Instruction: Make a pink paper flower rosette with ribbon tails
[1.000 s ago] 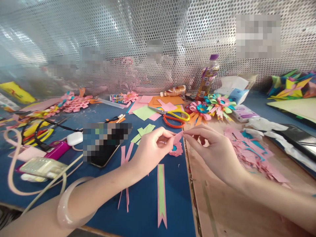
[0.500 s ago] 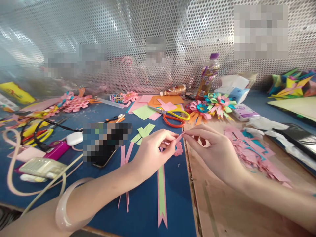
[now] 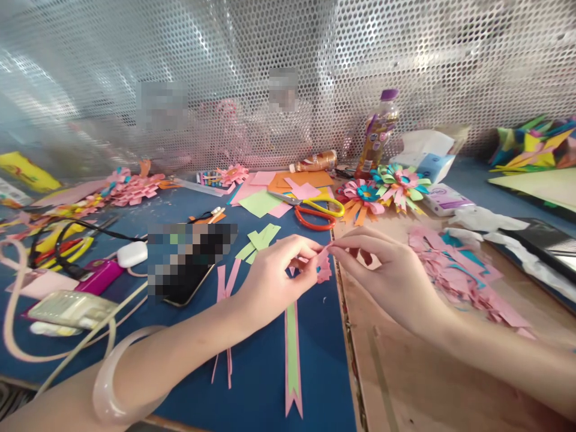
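My left hand and my right hand meet above the middle of the table. Between their fingertips they pinch a thin pink paper strip, one end in each hand. Just below and behind it shows a crinkled pink paper piece, partly hidden by my left fingers. A long green-on-pink paper ribbon with a notched end lies beneath my left hand, its upper part covered. Narrow pink strips lie left of it, close to my left forearm, beside crossed green paper pieces.
Orange-and-yellow-handled scissors lie on coloured paper sheets behind my hands. A phone, cables and a charger sit left. Right are pink paper scraps, paper flowers and an upright bottle. A perforated metal panel stands behind.
Both hands keep the same pinch on the pink strip, with barely any finger movement. The whole view has shifted slightly.
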A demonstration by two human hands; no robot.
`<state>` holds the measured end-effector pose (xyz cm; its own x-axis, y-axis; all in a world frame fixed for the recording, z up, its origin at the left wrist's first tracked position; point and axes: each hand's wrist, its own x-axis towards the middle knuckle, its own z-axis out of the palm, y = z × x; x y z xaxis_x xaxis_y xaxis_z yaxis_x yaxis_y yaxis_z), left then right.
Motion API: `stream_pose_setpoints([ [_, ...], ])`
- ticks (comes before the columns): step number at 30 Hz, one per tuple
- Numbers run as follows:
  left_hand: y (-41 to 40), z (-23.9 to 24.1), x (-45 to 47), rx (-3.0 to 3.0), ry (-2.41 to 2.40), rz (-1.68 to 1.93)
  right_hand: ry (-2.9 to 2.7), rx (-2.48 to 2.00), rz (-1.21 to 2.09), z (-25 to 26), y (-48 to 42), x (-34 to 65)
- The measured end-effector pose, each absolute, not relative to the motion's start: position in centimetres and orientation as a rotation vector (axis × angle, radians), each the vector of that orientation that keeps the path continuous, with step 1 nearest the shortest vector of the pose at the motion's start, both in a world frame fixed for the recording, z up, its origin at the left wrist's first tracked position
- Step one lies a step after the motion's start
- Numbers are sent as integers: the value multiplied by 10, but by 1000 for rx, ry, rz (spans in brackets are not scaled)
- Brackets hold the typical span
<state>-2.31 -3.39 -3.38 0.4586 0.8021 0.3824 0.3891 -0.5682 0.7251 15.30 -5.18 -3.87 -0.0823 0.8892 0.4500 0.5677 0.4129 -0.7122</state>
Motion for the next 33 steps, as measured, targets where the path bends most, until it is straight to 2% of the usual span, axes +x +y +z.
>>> stream_pose_setpoints([
  [8, -32, -33, -24, 2330, 924, 1031, -1756, -1261, 531, -38, -52, 153],
  [21, -31, -35, -25, 2249, 915, 995, -1789, -1222, 561, -37, -52, 155],
  [30, -18, -37, -28, 2297, 1228, 876, -1543, -1427, 822, -45, -39, 161],
  [33, -10, -45, -32, 2441, 1300, 781, -1455, -1477, 790, -53, -28, 165],
])
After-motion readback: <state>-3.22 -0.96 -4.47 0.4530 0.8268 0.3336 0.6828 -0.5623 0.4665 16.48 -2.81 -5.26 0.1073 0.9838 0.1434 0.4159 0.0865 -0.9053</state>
